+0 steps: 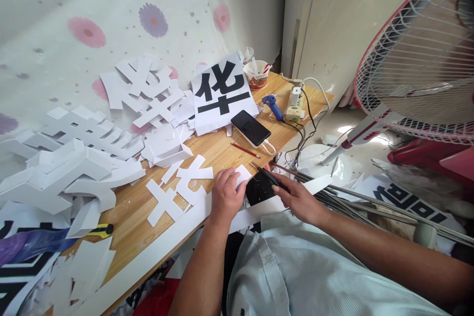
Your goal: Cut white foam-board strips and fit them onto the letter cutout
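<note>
My left hand (225, 191) is at the table's front edge, fingers closed on a small white board piece (243, 176). In my right hand (299, 198), just right of it, is a slim black tool (272, 177) with a narrow tip pointing toward that piece; its exact kind is unclear. A long white strip (255, 213) passes below both hands, over my lap. Left of my left hand lie flat white cut-out character parts (163, 201). A red pencil (246, 150) and a phone (252, 128) with a white cable lie beyond the hands.
White built-up letters (55, 173) pile up on the left, near a yellow-and-black cutter handle (100, 230). Behind are a printed character sheet (222, 91), a blue glue gun (273, 107), a power strip (295, 103) and a paper tub (256, 76). A fan (418, 59) stands right, beside metal rods (370, 202).
</note>
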The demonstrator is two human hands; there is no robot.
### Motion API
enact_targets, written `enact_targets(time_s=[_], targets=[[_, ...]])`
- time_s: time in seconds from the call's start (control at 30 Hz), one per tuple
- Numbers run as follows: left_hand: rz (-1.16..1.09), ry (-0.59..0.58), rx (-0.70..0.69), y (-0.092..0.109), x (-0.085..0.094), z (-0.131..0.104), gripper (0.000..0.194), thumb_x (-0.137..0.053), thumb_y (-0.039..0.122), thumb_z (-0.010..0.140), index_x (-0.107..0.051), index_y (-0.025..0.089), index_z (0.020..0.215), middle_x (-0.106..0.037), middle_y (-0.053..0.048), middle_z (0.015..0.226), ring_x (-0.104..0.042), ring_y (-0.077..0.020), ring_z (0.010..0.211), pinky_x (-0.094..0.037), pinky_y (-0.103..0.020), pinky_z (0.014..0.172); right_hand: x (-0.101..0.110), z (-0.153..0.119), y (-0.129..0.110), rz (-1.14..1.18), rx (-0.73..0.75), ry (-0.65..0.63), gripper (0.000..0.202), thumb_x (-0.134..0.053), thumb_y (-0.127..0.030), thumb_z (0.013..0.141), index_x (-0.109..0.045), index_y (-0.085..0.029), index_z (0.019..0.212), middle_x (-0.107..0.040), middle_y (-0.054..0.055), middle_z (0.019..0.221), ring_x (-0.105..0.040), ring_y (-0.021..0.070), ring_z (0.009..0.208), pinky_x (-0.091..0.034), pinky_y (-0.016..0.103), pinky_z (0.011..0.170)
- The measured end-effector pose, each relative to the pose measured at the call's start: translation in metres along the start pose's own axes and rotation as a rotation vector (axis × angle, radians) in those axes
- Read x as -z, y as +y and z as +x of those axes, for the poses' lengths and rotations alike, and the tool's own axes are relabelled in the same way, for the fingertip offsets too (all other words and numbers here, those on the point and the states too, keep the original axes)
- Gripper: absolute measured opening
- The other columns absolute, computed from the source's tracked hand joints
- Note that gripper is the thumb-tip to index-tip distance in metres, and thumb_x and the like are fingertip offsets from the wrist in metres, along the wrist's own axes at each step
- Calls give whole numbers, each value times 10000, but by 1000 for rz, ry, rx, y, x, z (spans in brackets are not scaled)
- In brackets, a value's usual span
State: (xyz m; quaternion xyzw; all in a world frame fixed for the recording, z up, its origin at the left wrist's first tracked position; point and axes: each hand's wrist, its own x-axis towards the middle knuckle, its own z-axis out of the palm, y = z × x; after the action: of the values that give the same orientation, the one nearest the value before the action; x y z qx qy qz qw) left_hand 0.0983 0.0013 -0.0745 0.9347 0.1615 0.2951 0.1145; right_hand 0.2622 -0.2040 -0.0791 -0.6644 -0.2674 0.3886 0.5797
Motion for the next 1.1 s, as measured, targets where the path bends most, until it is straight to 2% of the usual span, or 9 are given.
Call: enact_targets(time_s=[0.1,0.3,0.57,0.87,1.0,1.1], targets=[[0,-1,4,0,0,0,146,-724,198,996,-696,228,1136,-762,-131,1181,-710,-309,1119,-631,-525,1000,2,-2,-3,4,-112,-110,729,-668,-544,1004,-566,-208,1643,-605,-21,716,-514,161,558,-493,296,501],[-1,-4,-2,1,1,0,140,-715,189,999,-691,216,1135,-759,-136,1178,-701,-308,1117,-626,-521,1001,2,-5,-6,-47,-155,-141,767,-616,-508,1033,-456,-200,1717,-566,-38,695,-502,147,527,-467,283,487],[16,-5,-17,0,0,0,141,-711,187,999,-694,211,1137,-762,-146,1186,-690,-311,1120,-623,-517,1001,-2,-4,8,-31,-193,-132,735,-586,-506,1065,-396,-287,1741,-628,-22,762,-614,186,633,-563,299,503],[5,-19,-17,1,0,-2,152,-709,181,1001,-702,203,1151,-752,-159,1201,-684,-319,1141,-620,-530,1019,-3,-4,8,-38,-185,-133,743,-600,-519,1058,-410,-268,1731,-609,-36,731,-618,179,616,-577,291,483],[-43,-91,28,1,8,0,228,-783,195,953,-728,213,1173,-741,-158,1241,-680,-328,1178,-609,-556,1057,-2,-3,6,-49,-194,-133,736,-597,-510,1060,-412,-270,1730,-615,-34,728,-629,181,624,-581,286,482],[-79,-210,63,-2,23,5,377,-856,159,868,-758,235,1223,-731,-132,1318,-653,-333,1250,-581,-563,1118,0,-3,5,-54,-180,-138,733,-593,-501,1058,-413,-268,1730,-657,-9,797,-637,181,643,-580,282,470]])
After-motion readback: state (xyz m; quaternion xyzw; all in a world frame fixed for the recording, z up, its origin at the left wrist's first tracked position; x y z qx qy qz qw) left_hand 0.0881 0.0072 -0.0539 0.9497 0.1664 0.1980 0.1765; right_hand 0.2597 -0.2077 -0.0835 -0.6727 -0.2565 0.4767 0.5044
